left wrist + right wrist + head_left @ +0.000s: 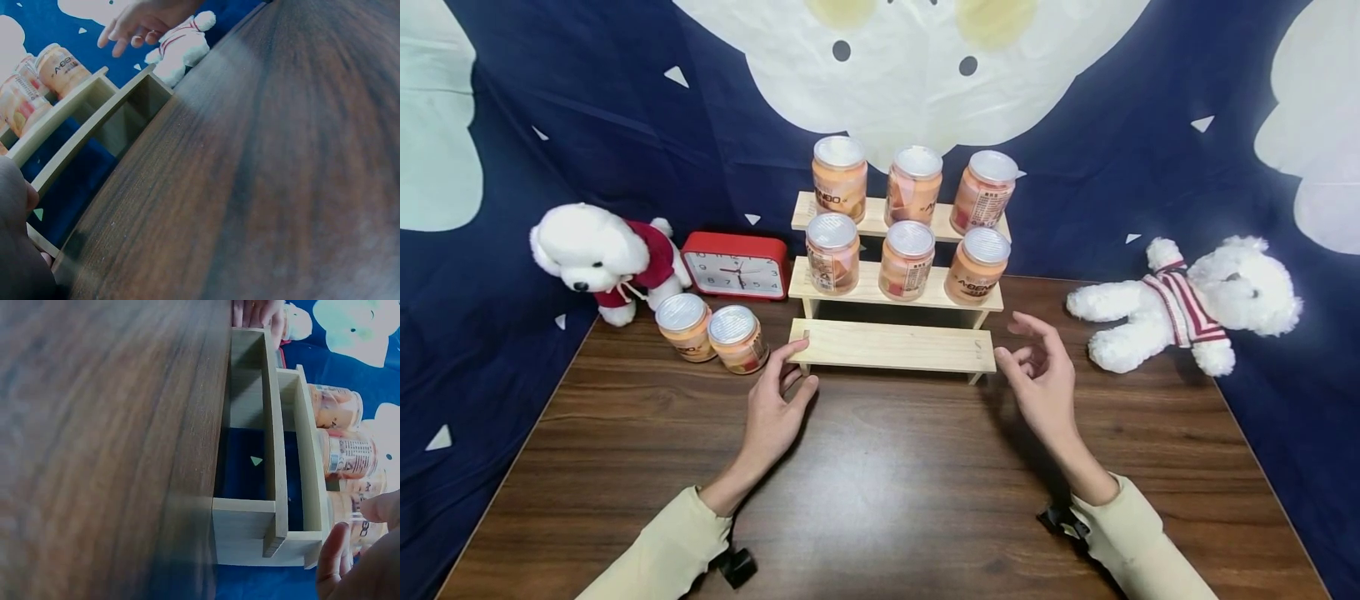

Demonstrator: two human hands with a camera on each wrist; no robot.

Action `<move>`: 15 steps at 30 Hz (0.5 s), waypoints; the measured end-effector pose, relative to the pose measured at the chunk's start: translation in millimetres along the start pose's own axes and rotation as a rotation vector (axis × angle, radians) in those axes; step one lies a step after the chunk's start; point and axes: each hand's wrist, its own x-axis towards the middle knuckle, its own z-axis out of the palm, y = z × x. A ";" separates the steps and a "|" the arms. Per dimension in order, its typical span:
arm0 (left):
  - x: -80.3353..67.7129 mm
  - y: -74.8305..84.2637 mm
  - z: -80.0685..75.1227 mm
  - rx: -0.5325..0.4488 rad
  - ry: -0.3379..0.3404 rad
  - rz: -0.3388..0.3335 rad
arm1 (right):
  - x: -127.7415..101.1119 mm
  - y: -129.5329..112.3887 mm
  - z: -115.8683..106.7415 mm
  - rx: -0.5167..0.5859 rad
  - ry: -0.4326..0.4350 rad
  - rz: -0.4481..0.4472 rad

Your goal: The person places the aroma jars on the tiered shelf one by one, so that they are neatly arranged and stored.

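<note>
Hovering empty with relaxed fingers, the left hand (772,408) and right hand (1040,385) flank the stepped pale-wood shelf (895,345) on the dark grained surface (880,492).

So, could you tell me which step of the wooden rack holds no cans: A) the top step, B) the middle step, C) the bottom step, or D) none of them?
C: the bottom step is bare, while three cans stand on the top step and three on the middle step.

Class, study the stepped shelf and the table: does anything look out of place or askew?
Yes. Two jars stand on the table left of the wooden shelf, whose bottom step is bare. The striped plush dog lies tipped over.
</note>
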 end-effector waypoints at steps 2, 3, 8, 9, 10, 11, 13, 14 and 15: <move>0.0 0.5 0.1 -0.002 -0.004 -0.005 | -0.6 4.0 -1.6 0.013 -0.007 0.033; 0.0 0.3 0.0 -0.005 -0.006 -0.004 | -1.4 6.7 -2.1 0.019 -0.012 0.051; 0.6 -1.4 0.2 -0.003 -0.012 0.002 | -10.6 22.6 -1.6 0.060 -0.044 0.142; 0.7 -1.4 0.1 -0.004 -0.013 0.002 | -12.7 25.8 -0.8 0.067 -0.049 0.158; 0.6 -1.6 0.1 -0.008 -0.012 0.001 | -14.6 28.4 0.2 0.076 -0.052 0.171; 0.3 -1.1 -0.3 -0.009 -0.010 0.002 | -16.1 30.5 1.2 0.087 -0.055 0.181; -0.1 -0.3 -0.4 -0.008 -0.007 0.001 | -18.3 34.1 2.7 0.103 -0.059 0.192; -0.1 -0.1 -0.2 -0.008 -0.007 0.001 | -19.3 35.6 3.1 0.109 -0.060 0.197; -0.1 0.1 0.0 -0.007 -0.006 0.001 | -20.2 37.0 3.4 0.114 -0.061 0.200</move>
